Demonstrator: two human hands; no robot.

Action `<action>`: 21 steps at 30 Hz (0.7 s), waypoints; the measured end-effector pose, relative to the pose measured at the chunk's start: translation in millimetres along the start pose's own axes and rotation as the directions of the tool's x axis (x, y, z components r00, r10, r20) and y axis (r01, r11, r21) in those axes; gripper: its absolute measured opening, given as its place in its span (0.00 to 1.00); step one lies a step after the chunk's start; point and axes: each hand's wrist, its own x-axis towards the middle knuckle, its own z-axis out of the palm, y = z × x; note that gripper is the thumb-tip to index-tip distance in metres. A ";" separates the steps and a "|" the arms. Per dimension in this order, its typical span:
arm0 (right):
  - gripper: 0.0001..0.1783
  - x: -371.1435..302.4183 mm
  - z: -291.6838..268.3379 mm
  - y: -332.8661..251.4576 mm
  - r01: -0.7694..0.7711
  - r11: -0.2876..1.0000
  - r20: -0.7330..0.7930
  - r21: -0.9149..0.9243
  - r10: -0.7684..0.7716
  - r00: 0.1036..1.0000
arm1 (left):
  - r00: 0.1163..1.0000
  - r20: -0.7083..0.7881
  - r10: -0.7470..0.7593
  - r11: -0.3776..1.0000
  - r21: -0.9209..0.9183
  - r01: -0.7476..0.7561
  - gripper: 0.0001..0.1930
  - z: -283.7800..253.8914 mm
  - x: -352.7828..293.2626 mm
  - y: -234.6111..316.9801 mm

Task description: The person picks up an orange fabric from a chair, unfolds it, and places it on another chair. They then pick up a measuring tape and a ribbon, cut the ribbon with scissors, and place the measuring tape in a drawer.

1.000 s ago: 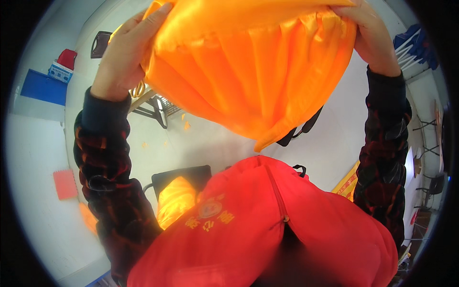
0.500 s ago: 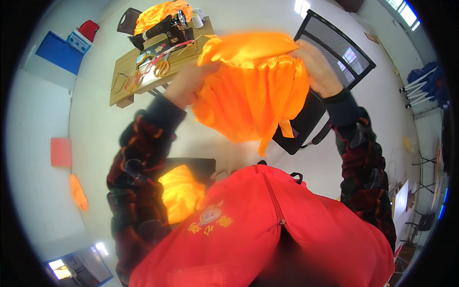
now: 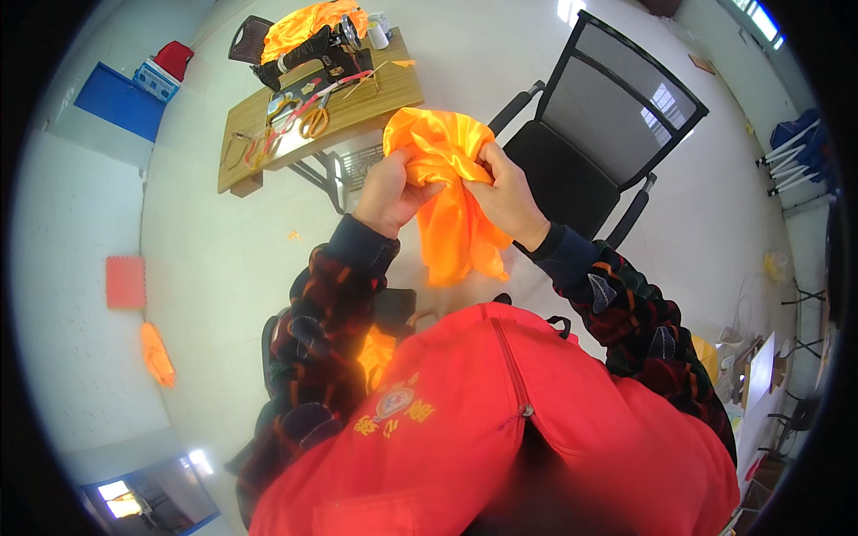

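Note:
A shiny orange cloth [image 3: 456, 228] is bunched between my two hands, in the air in front of me. My left hand [image 3: 393, 192] grips its left side, the thumb pressed in toward the middle. On the right side my right hand [image 3: 509, 192] pinches the gathered fabric, fingers curled round it. The upper part folds over above my hands, and the lower part hangs down in loose pleats. Another piece of orange cloth [image 3: 376, 357] shows beside my left sleeve, partly hidden by my arm and the red vest I wear.
A wooden table [image 3: 393, 89] holds a black sewing machine [image 3: 313, 55], orange-handled scissors [image 3: 315, 121] and more orange fabric [image 3: 308, 25]. A black mesh office chair [image 3: 572, 170] stands to the right of my hands. Against the left wall lies an orange piece [image 3: 157, 355].
The orange cloth was spread wide between my hands; now it is gathered into a narrow bunch. My hands have come closer together and lower.

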 end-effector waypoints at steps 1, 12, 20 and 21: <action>0.16 -1.4 0.3 -3.2 0.054 0.999 0.006 -0.003 -0.054 0.999 | 1.000 0.001 0.012 1.000 -0.002 -0.012 0.13 2.1 -3.4 0.5; 0.19 -4.7 -2.2 -32.9 0.043 0.998 0.018 -0.049 -0.042 0.999 | 0.962 0.258 0.089 0.935 0.310 -0.169 0.15 17.0 -32.4 26.3; 0.19 15.3 -8.3 -58.9 0.197 0.942 0.084 0.273 -0.227 0.970 | 0.762 0.611 0.216 0.681 0.465 -0.566 0.39 -20.3 -32.3 51.9; 0.20 16.5 -7.6 -63.4 0.205 0.942 0.099 0.266 -0.238 0.966 | 0.761 0.620 0.190 0.721 0.438 -0.537 0.38 -18.5 -33.5 52.6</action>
